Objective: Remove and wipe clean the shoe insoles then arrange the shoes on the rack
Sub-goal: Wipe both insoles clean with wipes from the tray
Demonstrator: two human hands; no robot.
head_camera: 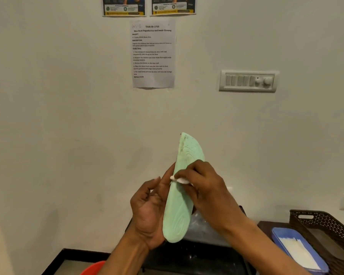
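Note:
A pale green shoe insole (182,207) stands nearly upright in front of the wall, toe end up. My left hand (149,211) holds it from the left side at its lower half, thumb and fingers around its edge. My right hand (203,185) presses a small white wipe (178,180) against the insole's face at mid-height, fingers closed over the wipe. Dark specks show near the insole's top edge. No shoes or rack are in view.
A blue tray (282,237) holding white wipes sits at the lower right beside a dark brown perforated basket (326,221). A black surface (197,257) lies below my hands, and a red rim (93,267) shows at the bottom. The wall carries a switch panel (248,81) and papers.

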